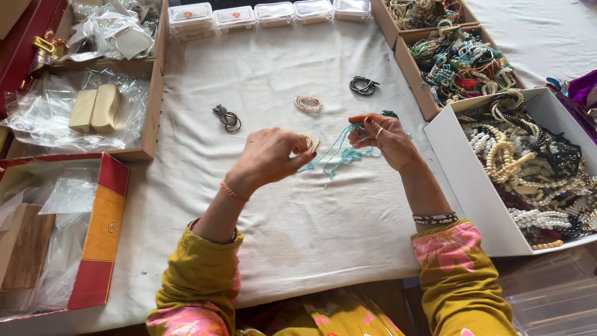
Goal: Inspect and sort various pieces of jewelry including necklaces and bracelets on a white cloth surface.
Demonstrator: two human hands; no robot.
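Your left hand [268, 157] has its grip pinched shut on a small gold-beaded loop [309, 142], and your right hand [384, 135] is clenched on the tangled turquoise bead strands [341, 151], which hang between both hands just above the white cloth on the bench [292, 224]. Pull the two apart too hard and a strand may snap, scattering beads toward the peach bracelet [308, 103] nearby.
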